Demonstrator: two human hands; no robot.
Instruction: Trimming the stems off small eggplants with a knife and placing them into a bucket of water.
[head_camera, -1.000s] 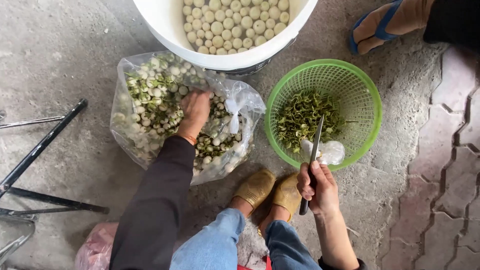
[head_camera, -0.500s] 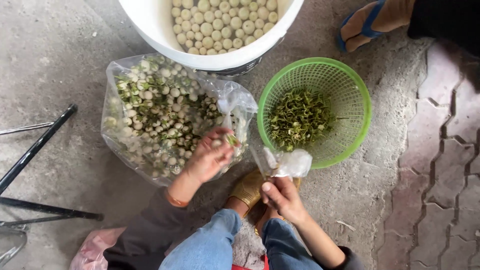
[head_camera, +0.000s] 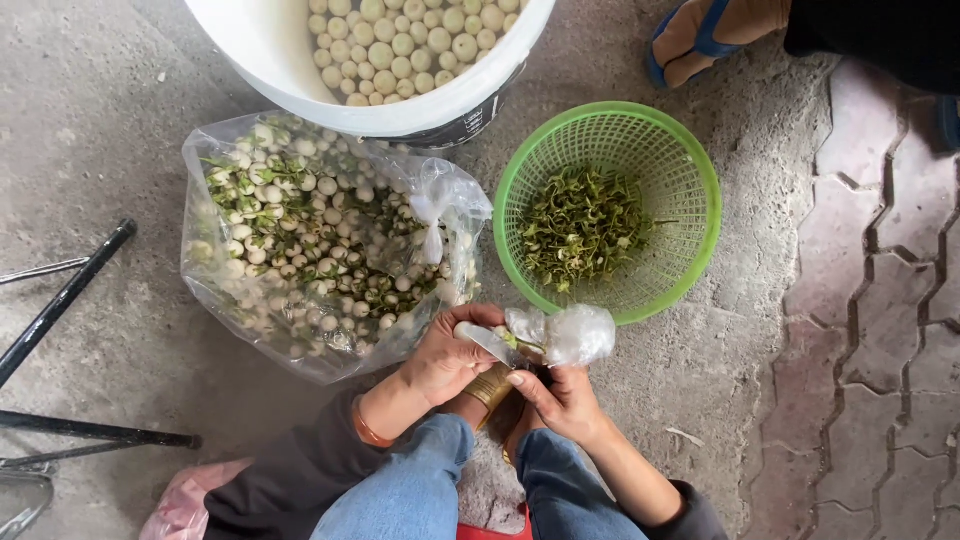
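My left hand (head_camera: 445, 358) holds a small round white fruit with a green stem just above my knees. My right hand (head_camera: 560, 398) grips a knife (head_camera: 487, 343), its blade lying against the fruit. A crumpled piece of clear plastic (head_camera: 572, 333) sits at the right hand's fingers. An open clear plastic bag (head_camera: 320, 240) full of several untrimmed white fruits lies just beyond my left hand. A green plastic basket (head_camera: 700, 170) holding cut green stems stands beyond my right hand. A white bucket (head_camera: 300, 80) of trimmed pale fruits stands at the top.
Another person's foot in a blue sandal (head_camera: 700, 35) rests at the top right. Black metal legs (head_camera: 70, 290) cross the concrete on the left. A pink bag (head_camera: 185, 505) lies by my left leg. Paving bricks (head_camera: 880, 300) cover the right side.
My left hand left the bag with a fruit and came back to my lap. My right hand drew the knife back from the basket's rim to meet it.
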